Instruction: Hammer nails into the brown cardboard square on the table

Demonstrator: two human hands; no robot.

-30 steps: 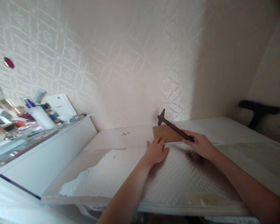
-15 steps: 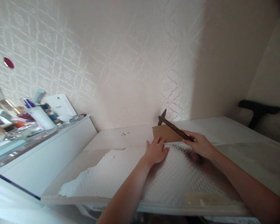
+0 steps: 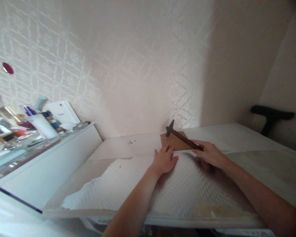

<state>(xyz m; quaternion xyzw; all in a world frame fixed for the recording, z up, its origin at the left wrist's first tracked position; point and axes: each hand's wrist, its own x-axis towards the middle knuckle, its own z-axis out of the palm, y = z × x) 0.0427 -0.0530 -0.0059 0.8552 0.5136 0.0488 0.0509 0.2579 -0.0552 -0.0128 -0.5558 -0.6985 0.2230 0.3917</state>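
Note:
A hammer (image 3: 181, 136) with a dark head and handle is gripped near its handle end by my right hand (image 3: 209, 153). Its head is over the left part of a small brown board (image 3: 179, 143), by the board's far left corner. My left hand (image 3: 164, 159) rests with fingers apart, the fingertips on the board's near left edge. Whether a nail stands under the hammer head is too small to tell. Several tiny dark pieces (image 3: 131, 142) lie on the white surface left of the board.
Under my forearms lies a white textured sheet (image 3: 101, 184) with a ragged edge on the table. Bottles and cosmetics crowd a white dresser (image 3: 61, 158) at the left, beside a white box (image 3: 63, 112). A black T-shaped object (image 3: 271, 115) stands at the right. The patterned wall (image 3: 138, 65) is behind.
The hammer head has dropped slightly toward the board. My left hand stays in place on the board's edge.

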